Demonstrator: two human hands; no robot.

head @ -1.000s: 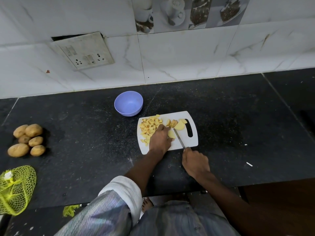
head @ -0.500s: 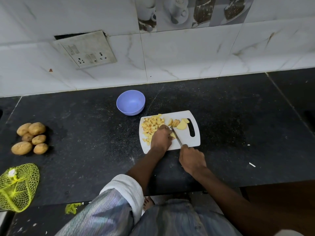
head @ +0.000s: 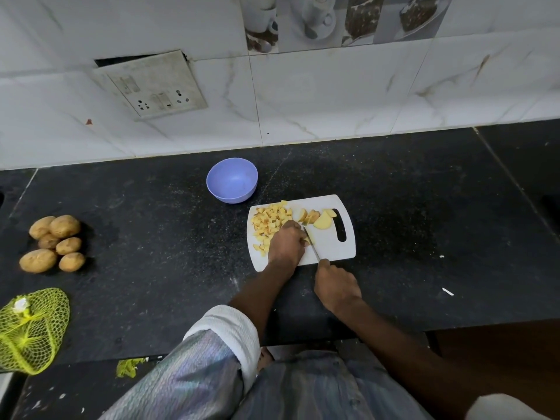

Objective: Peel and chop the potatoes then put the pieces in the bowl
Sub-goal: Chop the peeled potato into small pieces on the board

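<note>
My left hand (head: 286, 242) curls over a potato slice (head: 309, 241), pinning it; my right hand (head: 336, 287) grips the knife (head: 312, 245), blade tight beside those fingers for dicing.

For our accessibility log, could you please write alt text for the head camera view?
A person chops potato on a white cutting board, left hand steadying a piece, right hand gripping a knife. Diced potato pieces lie on the board; an empty purple bowl and whole potatoes sit on the black counter.
</note>
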